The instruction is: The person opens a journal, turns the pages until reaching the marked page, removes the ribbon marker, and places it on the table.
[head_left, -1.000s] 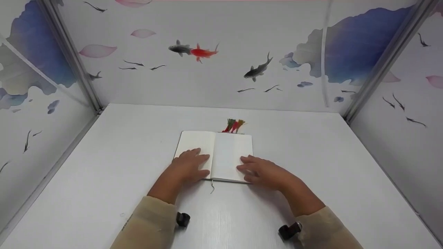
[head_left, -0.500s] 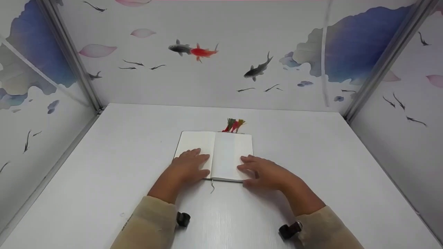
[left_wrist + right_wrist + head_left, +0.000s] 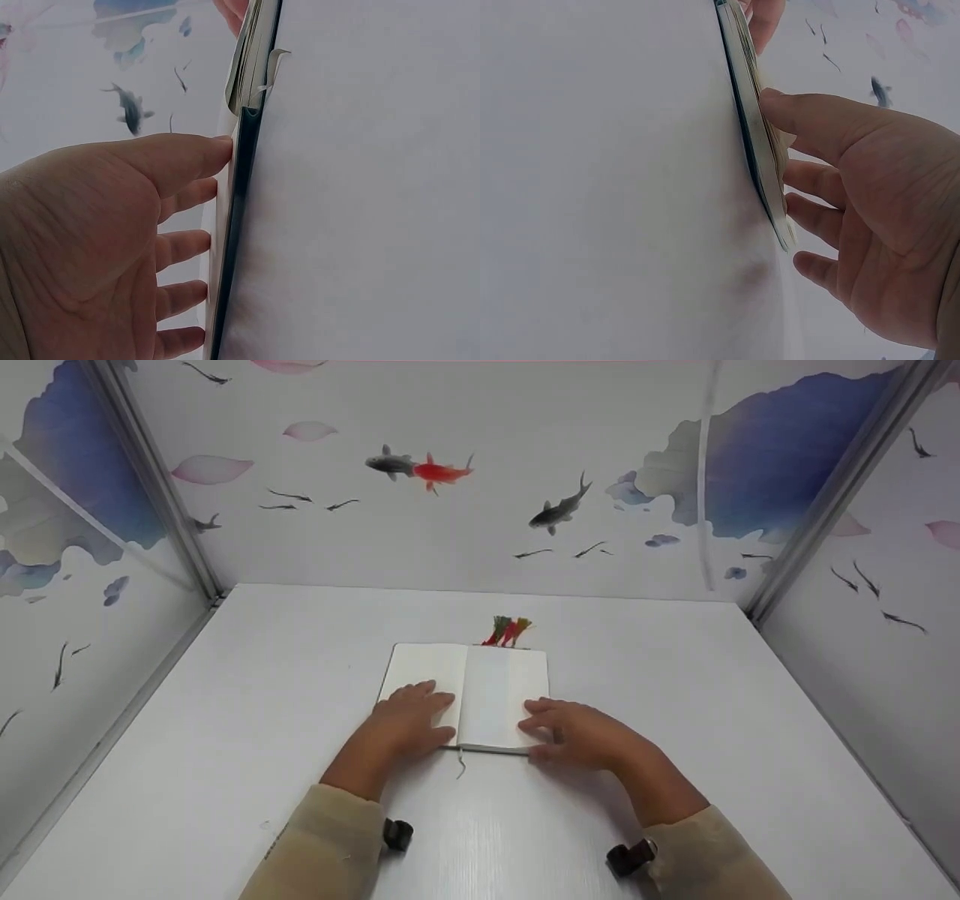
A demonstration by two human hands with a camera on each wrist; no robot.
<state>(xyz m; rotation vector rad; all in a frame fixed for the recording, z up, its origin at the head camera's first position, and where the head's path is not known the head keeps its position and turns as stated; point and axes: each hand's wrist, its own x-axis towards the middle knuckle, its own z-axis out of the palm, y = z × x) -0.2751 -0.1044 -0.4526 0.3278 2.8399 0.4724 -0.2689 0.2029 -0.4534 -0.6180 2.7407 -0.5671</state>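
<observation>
An open notebook with blank pages and a dark cover lies on the white table. My left hand rests on its left page, fingers spread and straight; in the left wrist view the fingertips and thumb touch the page. At the right page's outer edge is my right hand, its fingers loosely extended. The right wrist view shows that thumb against the page edge. A thin ribbon hangs from the notebook's bottom. Red, green and yellow tassels stick out past its top edge.
The white table spreads around the notebook on all sides. Panels printed with fish and petals wall it in at the back, left and right, with metal posts at the corners. A black wrist mount sits on each sleeve.
My right hand has shifted very slightly to the right, and its thumb has drawn back toward the page's lower corner. The left hand and the notebook stay where they were.
</observation>
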